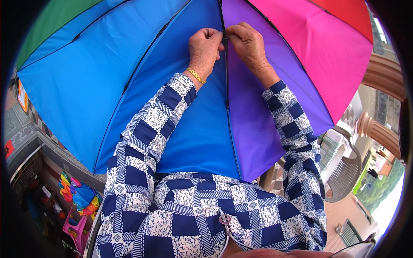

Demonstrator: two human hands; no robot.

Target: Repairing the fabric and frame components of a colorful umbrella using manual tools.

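Note:
An opened umbrella with panels in green, blues, purple, pink and red spreads before me, its ribbed inner side toward me. Fingers bent in a pinch, my left hand meets a black umbrella rib at the seam between blue and purple. A thin dark piece juts up by its fingertips, too small to name. From the other side my right hand pinches at the same rib. Both sets of fingertips are close together and partly hide what lies between them. A gold-coloured bracelet circles my left wrist.
At lower left, a colourful bundle of folded fabric lies near a pink plastic stool. A grey ledge runs along that side. On the right stand a perforated plastic chair and brown columns.

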